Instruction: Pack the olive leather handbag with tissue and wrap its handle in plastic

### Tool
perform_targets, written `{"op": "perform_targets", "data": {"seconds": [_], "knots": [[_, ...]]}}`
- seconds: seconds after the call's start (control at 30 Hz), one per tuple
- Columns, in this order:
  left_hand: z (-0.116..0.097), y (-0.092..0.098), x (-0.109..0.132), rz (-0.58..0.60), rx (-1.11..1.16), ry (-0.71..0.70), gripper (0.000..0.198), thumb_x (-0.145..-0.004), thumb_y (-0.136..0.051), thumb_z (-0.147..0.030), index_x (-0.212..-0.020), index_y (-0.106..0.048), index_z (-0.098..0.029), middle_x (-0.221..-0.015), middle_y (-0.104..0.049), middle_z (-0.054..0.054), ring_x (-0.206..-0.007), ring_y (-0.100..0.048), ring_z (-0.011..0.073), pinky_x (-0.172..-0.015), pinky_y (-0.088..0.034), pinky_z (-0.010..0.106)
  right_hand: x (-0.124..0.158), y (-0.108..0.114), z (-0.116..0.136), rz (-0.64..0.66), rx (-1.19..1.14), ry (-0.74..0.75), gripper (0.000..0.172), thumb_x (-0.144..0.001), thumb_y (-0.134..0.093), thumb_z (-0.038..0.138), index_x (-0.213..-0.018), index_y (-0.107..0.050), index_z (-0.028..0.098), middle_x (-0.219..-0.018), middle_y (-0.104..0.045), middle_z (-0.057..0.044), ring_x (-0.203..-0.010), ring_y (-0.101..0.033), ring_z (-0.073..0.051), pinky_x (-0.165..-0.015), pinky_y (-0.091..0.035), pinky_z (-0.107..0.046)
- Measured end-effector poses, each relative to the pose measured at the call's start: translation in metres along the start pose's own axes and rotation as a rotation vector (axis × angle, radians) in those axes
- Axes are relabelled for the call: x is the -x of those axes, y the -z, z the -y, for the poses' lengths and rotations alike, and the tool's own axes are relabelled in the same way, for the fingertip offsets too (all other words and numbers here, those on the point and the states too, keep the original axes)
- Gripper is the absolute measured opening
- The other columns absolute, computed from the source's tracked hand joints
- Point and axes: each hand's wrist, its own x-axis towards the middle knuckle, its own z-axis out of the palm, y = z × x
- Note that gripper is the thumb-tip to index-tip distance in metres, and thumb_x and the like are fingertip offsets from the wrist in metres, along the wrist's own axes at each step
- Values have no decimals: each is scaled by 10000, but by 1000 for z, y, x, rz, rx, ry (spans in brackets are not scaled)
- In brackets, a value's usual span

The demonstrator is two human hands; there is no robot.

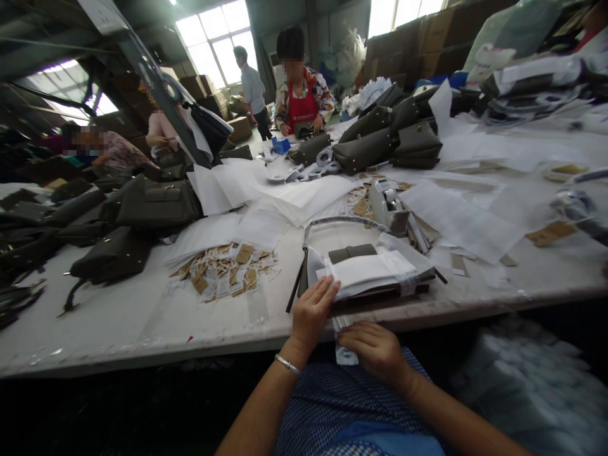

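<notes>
My left hand point(311, 313) lies with fingers stretched flat on the near edge of a dark olive handbag point(354, 253) wrapped in white tissue point(368, 269) at the table's front edge. My right hand point(375, 348) sits just below the table edge, fingers curled round a small clear packet point(345, 354) that hangs over my lap. A silver bangle point(288, 364) circles my left wrist.
A heap of paper tags point(228, 269) lies left of the bag. Dark olive handbags are piled at the left point(152, 202) and at the back point(380, 136). White tissue sheets point(456, 215) cover the right. A tape dispenser point(387, 202) stands behind. Other people work at the far end.
</notes>
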Motion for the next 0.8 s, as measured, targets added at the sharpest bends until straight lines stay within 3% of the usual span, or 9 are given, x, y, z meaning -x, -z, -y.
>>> {"op": "perform_targets", "data": {"seconds": [0.17, 0.3, 0.5, 0.7, 0.8], "knots": [[-1, -3, 1, -12, -34, 7, 507, -967, -536, -131, -1447, -459, -274, -1410, -580, 54, -1317, -532, 210, -1077, -520, 390, 4, 13, 12, 55, -51, -60, 288, -960, -469, 69, -1019, -711, 214, -921, -784, -24, -865, -738, -163, -821, -577, -309], [-1, -5, 3, -8, -62, -5, 531, -952, -549, -109, -1451, -456, -262, -1402, -587, 60, -1310, -535, 211, -1082, -512, 376, -11, 26, 8, 86, -87, -60, 288, -958, -475, 85, -1037, -715, 223, -938, -781, -21, -869, -729, -156, -830, -569, -303], [-6, -5, 5, -39, -106, 54, 521, -919, -593, -94, -1406, -517, -264, -1249, -626, 104, -1182, -593, 250, -997, -545, 418, -65, 42, -28, 115, -39, -104, 261, -927, -522, 118, -1006, -740, 238, -928, -778, -14, -869, -719, -179, -830, -543, -330], [-9, -2, 2, -100, -46, 82, 347, -943, -538, -102, -1271, -606, -192, -1102, -664, 72, -1005, -613, 206, -909, -563, 336, -104, 30, -65, 223, 84, -289, 203, -806, -684, 84, -824, -770, 267, -882, -771, 6, -872, -713, -206, -841, -518, -342], [-9, -1, 1, -127, -12, 110, 338, -947, -523, -109, -1272, -586, -173, -1072, -675, 68, -986, -615, 201, -902, -562, 324, -117, 24, -77, 301, 82, -364, 89, -776, -769, 161, -762, -761, 249, -890, -765, -11, -898, -694, -215, -837, -518, -339]]}}
